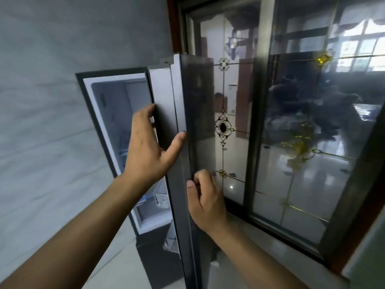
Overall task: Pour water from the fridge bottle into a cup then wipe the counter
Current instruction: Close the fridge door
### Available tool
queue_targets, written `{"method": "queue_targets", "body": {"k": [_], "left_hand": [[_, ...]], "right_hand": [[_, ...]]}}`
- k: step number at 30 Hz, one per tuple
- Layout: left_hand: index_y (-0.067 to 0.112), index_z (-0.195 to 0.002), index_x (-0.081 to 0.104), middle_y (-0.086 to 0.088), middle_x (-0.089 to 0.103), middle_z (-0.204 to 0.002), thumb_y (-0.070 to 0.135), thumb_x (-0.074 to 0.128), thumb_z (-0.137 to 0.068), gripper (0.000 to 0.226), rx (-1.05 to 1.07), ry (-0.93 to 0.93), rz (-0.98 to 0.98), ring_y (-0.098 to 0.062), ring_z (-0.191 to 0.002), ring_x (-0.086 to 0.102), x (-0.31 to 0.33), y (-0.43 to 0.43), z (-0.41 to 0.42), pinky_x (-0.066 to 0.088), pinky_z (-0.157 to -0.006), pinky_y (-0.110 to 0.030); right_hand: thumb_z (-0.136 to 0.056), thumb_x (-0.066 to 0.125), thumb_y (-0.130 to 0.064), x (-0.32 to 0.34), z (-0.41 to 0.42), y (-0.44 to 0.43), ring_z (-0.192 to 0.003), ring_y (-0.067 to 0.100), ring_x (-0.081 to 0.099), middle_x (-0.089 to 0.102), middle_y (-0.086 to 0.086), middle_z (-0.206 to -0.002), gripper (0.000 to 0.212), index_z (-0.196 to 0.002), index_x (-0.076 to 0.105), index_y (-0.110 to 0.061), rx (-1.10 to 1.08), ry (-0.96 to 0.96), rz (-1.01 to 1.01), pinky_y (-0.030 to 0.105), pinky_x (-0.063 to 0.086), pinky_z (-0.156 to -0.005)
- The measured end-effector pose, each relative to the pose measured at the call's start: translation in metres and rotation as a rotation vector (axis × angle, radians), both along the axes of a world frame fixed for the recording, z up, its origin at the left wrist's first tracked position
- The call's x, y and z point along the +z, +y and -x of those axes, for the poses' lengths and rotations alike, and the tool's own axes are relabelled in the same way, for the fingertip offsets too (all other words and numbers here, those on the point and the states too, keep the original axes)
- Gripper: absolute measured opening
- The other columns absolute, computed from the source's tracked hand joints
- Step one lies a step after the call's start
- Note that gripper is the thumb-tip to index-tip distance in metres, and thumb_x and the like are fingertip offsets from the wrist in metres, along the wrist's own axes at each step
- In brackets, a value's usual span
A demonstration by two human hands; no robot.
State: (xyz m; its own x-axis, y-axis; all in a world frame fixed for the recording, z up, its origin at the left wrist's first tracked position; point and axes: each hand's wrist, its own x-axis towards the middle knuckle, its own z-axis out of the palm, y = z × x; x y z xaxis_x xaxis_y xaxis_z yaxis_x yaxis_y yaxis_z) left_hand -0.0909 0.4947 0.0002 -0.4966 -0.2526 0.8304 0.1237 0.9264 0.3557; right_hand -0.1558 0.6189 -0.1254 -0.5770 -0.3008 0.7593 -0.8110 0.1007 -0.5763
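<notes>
A tall dark-grey fridge stands against a pale grey wall, and its door is swung partly open, seen nearly edge-on, with the hinge side toward the right and the free edge facing the camera. The left hand wraps that free edge in the upper middle of the view: the fingers curl round the inner side of the door while the thumb lies flat on its narrow outer face, so the hand clasps the door's edge. Lower and to the right, the right hand sits against the front face of the door, its fingers bent into a loose fist and the thumb touching the door's edge; whether it actually grips anything there cannot be told. Through the gap to the left of the door the white, lit interior shows, with clear shelves or bins lower down, blurred. The bottle cannot be made out inside, and neither the cup nor the counter appears in view. Below the open compartment is the fridge's dark lower section. To the right of the door stands a large glass panel in a dark frame, decorated with thin gold lines and ornaments, reflecting a room with windows. Both forearms reach in from the near lower edge.
</notes>
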Motion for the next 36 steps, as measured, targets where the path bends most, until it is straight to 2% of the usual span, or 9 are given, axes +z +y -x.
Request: {"method": "queue_targets", "body": {"k": [4, 9, 14, 18, 20, 23, 28, 32, 36], "left_hand": [[0.018, -0.136, 0.040, -0.001, 0.050, -0.129, 0.052, 0.066, -0.088, 0.064, 0.054, -0.006, -0.096, -0.012, -0.112, 0.055, 0.015, -0.056, -0.019, 0.053, -0.091, -0.025], [0.021, -0.136, 0.042, -0.002, 0.055, -0.131, 0.058, 0.063, -0.085, 0.067, 0.050, -0.006, -0.156, -0.016, -0.113, 0.060, 0.020, -0.136, -0.027, 0.057, -0.093, -0.038], [0.018, -0.137, 0.044, -0.002, 0.055, -0.132, 0.054, 0.065, -0.084, 0.068, 0.036, 0.012, -0.174, -0.015, -0.113, 0.060, 0.020, -0.216, -0.013, 0.057, -0.092, -0.037], [0.016, -0.138, 0.044, -0.003, 0.053, -0.131, 0.055, 0.062, -0.085, 0.068, 0.093, 0.001, -0.097, -0.015, -0.115, 0.054, 0.019, -0.272, 0.005, 0.053, -0.096, -0.035], [0.014, -0.141, 0.042, -0.005, 0.050, -0.132, 0.058, 0.060, -0.085, 0.073, 0.143, -0.014, -0.036, -0.015, -0.119, 0.048, 0.016, -0.293, 0.014, 0.050, -0.100, -0.034], [0.009, -0.146, 0.035, -0.008, 0.046, -0.138, 0.058, 0.059, -0.086, 0.081, 0.166, 0.003, 0.022, -0.017, -0.125, 0.042, 0.012, -0.319, 0.028, 0.044, -0.104, -0.029], [-0.002, -0.148, 0.029, -0.018, 0.038, -0.147, 0.045, 0.065, -0.089, 0.083, 0.215, 0.067, 0.085, -0.025, -0.136, 0.035, 0.001, -0.358, 0.059, 0.036, -0.114, -0.032], [-0.006, -0.152, 0.016, -0.025, 0.031, -0.153, 0.043, 0.066, -0.090, 0.094, 0.298, 0.007, 0.089, -0.031, -0.140, 0.029, -0.012, -0.388, 0.082, 0.025, -0.117, -0.032], [-0.009, -0.151, 0.016, -0.025, 0.034, -0.151, 0.048, 0.062, -0.087, 0.097, 0.286, 0.041, 0.114, -0.034, -0.135, 0.037, -0.018, -0.406, 0.093, 0.026, -0.115, -0.026]], "right_hand": [[-0.097, 0.053, -0.030, 0.004, -0.005, -0.053, -0.059, 0.005, 0.042, 0.038, -0.013, -0.068, 0.022, -0.081, 0.038, -0.030, 0.169, 0.009, -0.086, 0.011, 0.035, -0.052], [-0.097, 0.052, -0.038, 0.008, -0.003, -0.126, -0.061, 0.010, 0.049, 0.047, -0.010, -0.070, 0.024, -0.077, 0.044, -0.028, 0.300, 0.055, -0.292, 0.020, 0.043, -0.051], [-0.097, 0.047, -0.037, 0.007, 0.007, -0.204, -0.079, 0.006, 0.046, 0.050, -0.008, -0.086, 0.022, -0.082, 0.055, -0.023, 0.123, 0.328, -0.426, 0.026, 0.048, -0.067], [-0.088, 0.060, -0.028, -0.001, 0.025, -0.261, -0.086, 0.016, 0.051, 0.053, 0.001, -0.090, 0.009, -0.087, 0.059, -0.019, -0.026, 0.552, -0.370, 0.033, 0.050, -0.074], [-0.085, 0.065, -0.027, -0.008, 0.040, -0.283, -0.098, 0.024, 0.053, 0.053, 0.008, -0.103, 0.019, -0.099, 0.058, -0.016, -0.076, 0.623, -0.305, 0.039, 0.050, -0.087], [-0.085, 0.066, -0.031, -0.018, 0.063, -0.312, -0.121, 0.032, 0.047, 0.042, 0.015, -0.128, 0.043, -0.120, 0.049, -0.015, -0.105, 0.675, -0.278, 0.051, 0.038, -0.109], [-0.084, 0.065, -0.033, -0.025, 0.091, -0.349, -0.146, 0.037, 0.025, 0.024, 0.019, -0.154, 0.074, -0.149, 0.032, -0.019, -0.087, 0.738, -0.537, 0.059, 0.023, -0.116], [-0.073, 0.075, -0.035, -0.018, 0.106, -0.375, -0.148, 0.038, 0.016, 0.022, 0.019, -0.158, 0.087, -0.151, 0.036, -0.024, -0.092, 0.662, -0.779, 0.060, 0.019, -0.119], [-0.069, 0.075, -0.036, -0.016, 0.116, -0.383, -0.144, 0.036, 0.026, 0.032, 0.016, -0.153, 0.079, -0.141, 0.046, -0.028, -0.015, 0.649, -0.770, 0.057, 0.024, -0.115]]}}
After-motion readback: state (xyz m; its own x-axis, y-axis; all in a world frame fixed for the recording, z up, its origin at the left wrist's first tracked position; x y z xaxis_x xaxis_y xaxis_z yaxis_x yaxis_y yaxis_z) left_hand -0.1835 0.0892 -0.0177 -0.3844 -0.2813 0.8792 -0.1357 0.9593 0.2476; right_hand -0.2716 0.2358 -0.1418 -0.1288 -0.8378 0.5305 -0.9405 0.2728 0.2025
